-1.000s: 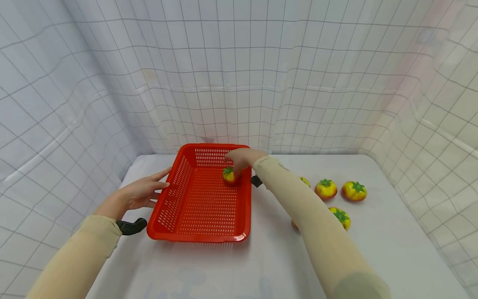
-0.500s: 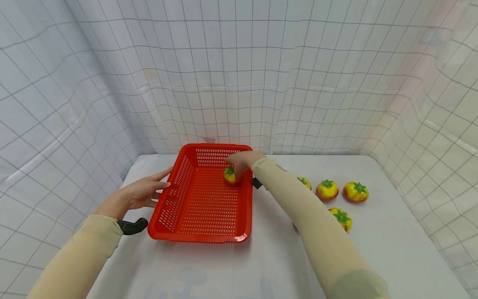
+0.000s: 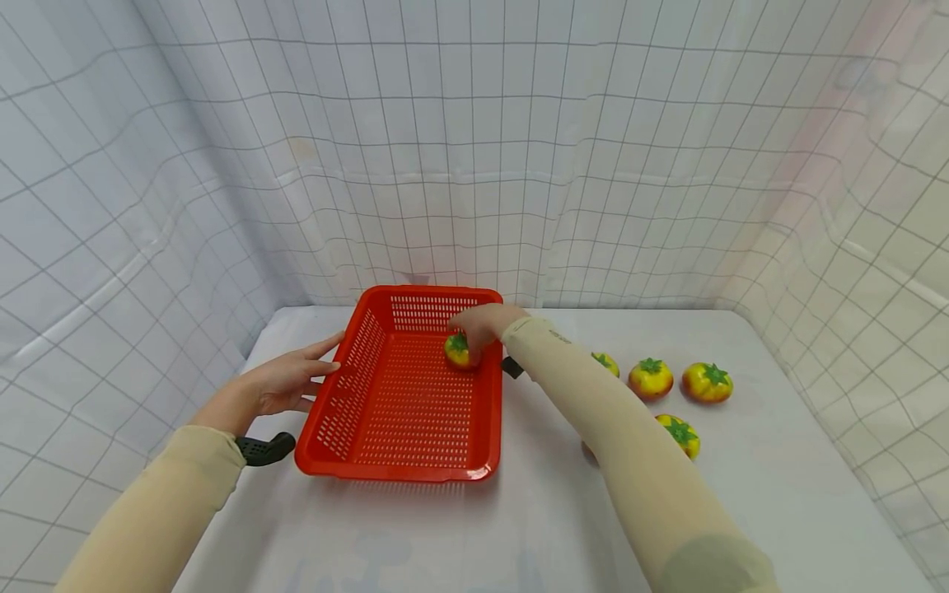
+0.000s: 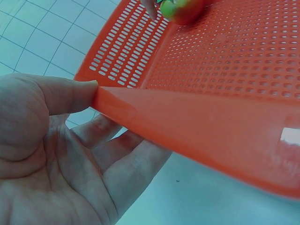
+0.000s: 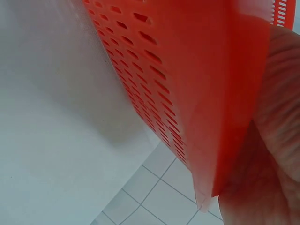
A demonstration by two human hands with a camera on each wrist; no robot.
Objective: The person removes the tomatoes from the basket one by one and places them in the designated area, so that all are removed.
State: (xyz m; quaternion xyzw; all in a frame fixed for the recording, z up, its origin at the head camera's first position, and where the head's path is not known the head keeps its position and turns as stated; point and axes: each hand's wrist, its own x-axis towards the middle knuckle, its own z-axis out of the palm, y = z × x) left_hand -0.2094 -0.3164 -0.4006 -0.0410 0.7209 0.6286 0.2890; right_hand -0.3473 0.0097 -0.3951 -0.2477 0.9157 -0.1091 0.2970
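A red plastic basket (image 3: 415,412) with slotted walls stands on the white table. My left hand (image 3: 285,381) holds its left side, the thumb on the rim and the other fingers beneath the rim's outer edge in the left wrist view. Inside the basket, by the far right corner, is a yellow-red tomato (image 3: 458,352) with a green star-shaped top. From above, my right hand (image 3: 483,323) grips it, reaching over the right rim. The right wrist view has the basket's outer wall (image 5: 187,70) in front of that hand, so the held tomato is hidden there.
Several more tomatoes lie on the table to the right, among them one at the far right (image 3: 707,383), one beside it (image 3: 651,379) and one nearer (image 3: 678,435). My right sleeve (image 3: 608,420) partly covers others. White grid-patterned curtains (image 3: 474,165) surround the table.
My right hand has lowered very slightly with the tomato inside the basket. The left hand keeps its place at the rim.
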